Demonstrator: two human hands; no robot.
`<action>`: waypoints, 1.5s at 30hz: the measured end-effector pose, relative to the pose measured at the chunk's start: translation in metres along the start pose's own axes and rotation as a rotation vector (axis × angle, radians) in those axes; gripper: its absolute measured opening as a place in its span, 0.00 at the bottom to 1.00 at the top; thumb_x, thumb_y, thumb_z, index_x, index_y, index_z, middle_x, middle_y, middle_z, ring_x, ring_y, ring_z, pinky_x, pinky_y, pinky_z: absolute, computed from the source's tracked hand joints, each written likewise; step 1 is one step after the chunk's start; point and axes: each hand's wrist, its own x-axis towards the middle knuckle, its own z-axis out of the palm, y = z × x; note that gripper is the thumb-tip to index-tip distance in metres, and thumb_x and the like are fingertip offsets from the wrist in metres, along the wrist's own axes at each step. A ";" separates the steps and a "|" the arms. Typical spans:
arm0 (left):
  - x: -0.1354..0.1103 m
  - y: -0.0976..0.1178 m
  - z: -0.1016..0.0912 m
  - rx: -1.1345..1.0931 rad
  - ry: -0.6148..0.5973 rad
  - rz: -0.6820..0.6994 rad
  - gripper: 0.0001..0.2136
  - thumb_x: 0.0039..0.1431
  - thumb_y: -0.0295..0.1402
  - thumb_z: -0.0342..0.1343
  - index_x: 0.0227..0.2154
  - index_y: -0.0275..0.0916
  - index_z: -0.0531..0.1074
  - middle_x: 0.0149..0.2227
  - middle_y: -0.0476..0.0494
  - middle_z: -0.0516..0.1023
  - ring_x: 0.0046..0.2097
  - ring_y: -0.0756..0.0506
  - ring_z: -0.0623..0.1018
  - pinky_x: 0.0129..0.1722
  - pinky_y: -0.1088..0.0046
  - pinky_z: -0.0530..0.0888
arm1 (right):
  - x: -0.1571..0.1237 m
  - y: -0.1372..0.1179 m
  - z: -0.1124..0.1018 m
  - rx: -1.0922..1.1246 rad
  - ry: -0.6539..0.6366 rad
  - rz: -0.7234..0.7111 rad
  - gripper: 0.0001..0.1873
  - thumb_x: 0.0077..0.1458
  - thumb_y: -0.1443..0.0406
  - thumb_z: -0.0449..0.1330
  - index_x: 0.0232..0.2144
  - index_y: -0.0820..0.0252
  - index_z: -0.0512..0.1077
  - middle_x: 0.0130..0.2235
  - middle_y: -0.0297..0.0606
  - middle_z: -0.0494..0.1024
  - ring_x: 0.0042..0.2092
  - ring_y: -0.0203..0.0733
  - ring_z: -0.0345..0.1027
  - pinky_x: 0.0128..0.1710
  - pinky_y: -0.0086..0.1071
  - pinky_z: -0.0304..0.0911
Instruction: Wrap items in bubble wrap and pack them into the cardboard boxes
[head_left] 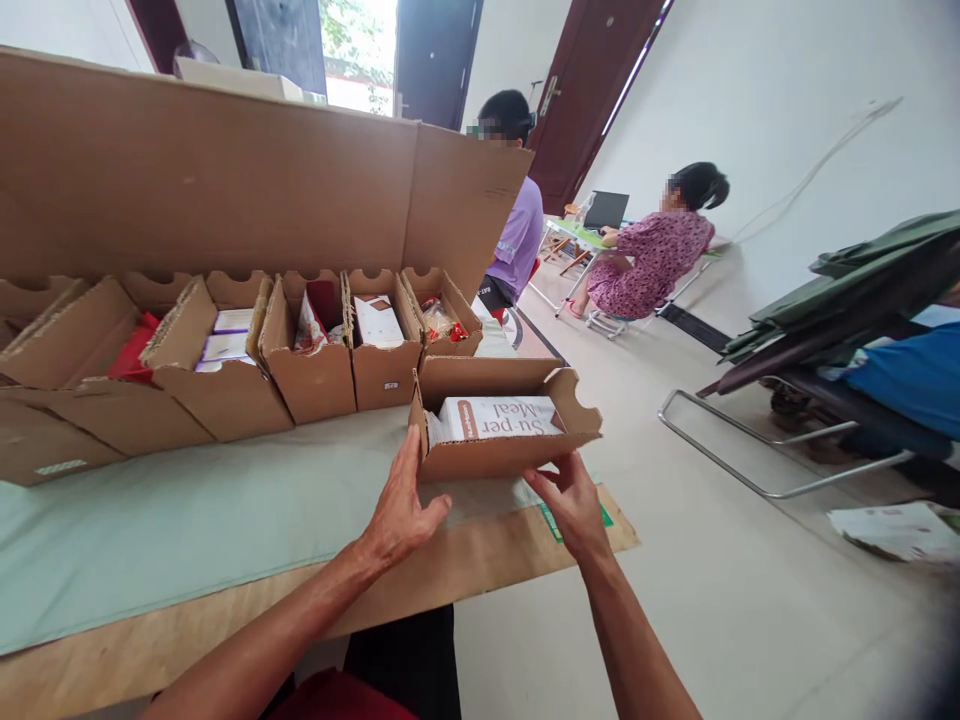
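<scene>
A small open cardboard bin (491,462) sits lengthwise before me at the right end of the table. My left hand (405,512) presses its fingers on the bin's left end, with the thumb held apart in front. At the lower right of the same bin, my right hand (573,505) grips the bottom edge; some of its fingertips are hidden beneath. Inside lies a white carton (499,417) printed "Su-per Meal", its lettering upside down from here. Whether the bin rests on the table or is slightly raised, I cannot tell.
Several similar cardboard bins (311,385) holding packets and boxes stand in a row at left. Behind them rises a tall cardboard panel (262,185). A pale green cloth (225,520) covers the table. Two people sit beyond, and a folding recliner (847,370) stands at right.
</scene>
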 end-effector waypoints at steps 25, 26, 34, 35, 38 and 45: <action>-0.111 0.022 -0.083 0.282 0.285 -0.063 0.37 0.58 0.32 0.58 0.69 0.45 0.53 0.64 0.35 0.68 0.67 0.29 0.66 0.65 0.41 0.65 | -0.086 -0.044 0.096 0.101 -0.060 0.021 0.26 0.56 0.52 0.66 0.53 0.52 0.67 0.51 0.44 0.74 0.44 0.49 0.74 0.45 0.44 0.71; -0.112 0.022 -0.083 0.290 0.299 -0.065 0.38 0.58 0.32 0.58 0.70 0.44 0.51 0.66 0.34 0.65 0.68 0.29 0.64 0.66 0.40 0.63 | -0.074 -0.044 0.101 0.132 -0.083 0.005 0.26 0.56 0.52 0.65 0.54 0.52 0.67 0.52 0.45 0.74 0.44 0.49 0.74 0.46 0.44 0.71; -0.136 0.008 -0.062 0.261 0.196 -0.034 0.36 0.60 0.29 0.56 0.69 0.52 0.52 0.67 0.36 0.64 0.65 0.33 0.69 0.62 0.46 0.71 | -0.027 -0.022 0.098 0.298 -0.022 -0.020 0.38 0.57 0.53 0.65 0.66 0.52 0.60 0.68 0.47 0.62 0.68 0.54 0.57 0.60 0.48 0.65; -0.134 0.006 -0.067 0.237 0.224 -0.051 0.33 0.61 0.29 0.55 0.68 0.52 0.53 0.64 0.37 0.67 0.63 0.34 0.72 0.60 0.47 0.72 | -0.030 -0.018 0.097 0.300 0.003 -0.008 0.37 0.58 0.54 0.65 0.66 0.52 0.60 0.69 0.47 0.62 0.69 0.54 0.56 0.61 0.49 0.64; -0.115 -0.002 -0.088 0.202 0.298 -0.114 0.30 0.63 0.32 0.54 0.67 0.49 0.55 0.62 0.36 0.67 0.60 0.36 0.74 0.58 0.48 0.74 | -0.041 -0.008 0.099 0.291 0.062 0.047 0.35 0.60 0.54 0.63 0.66 0.54 0.61 0.68 0.47 0.64 0.68 0.53 0.57 0.64 0.51 0.60; -0.057 -0.010 -0.118 -0.002 0.054 -0.170 0.27 0.57 0.33 0.58 0.61 0.42 0.65 0.62 0.34 0.70 0.61 0.34 0.73 0.58 0.51 0.74 | -0.059 -0.002 0.116 0.273 0.111 0.180 0.33 0.62 0.49 0.59 0.66 0.51 0.62 0.68 0.44 0.65 0.68 0.53 0.58 0.65 0.52 0.59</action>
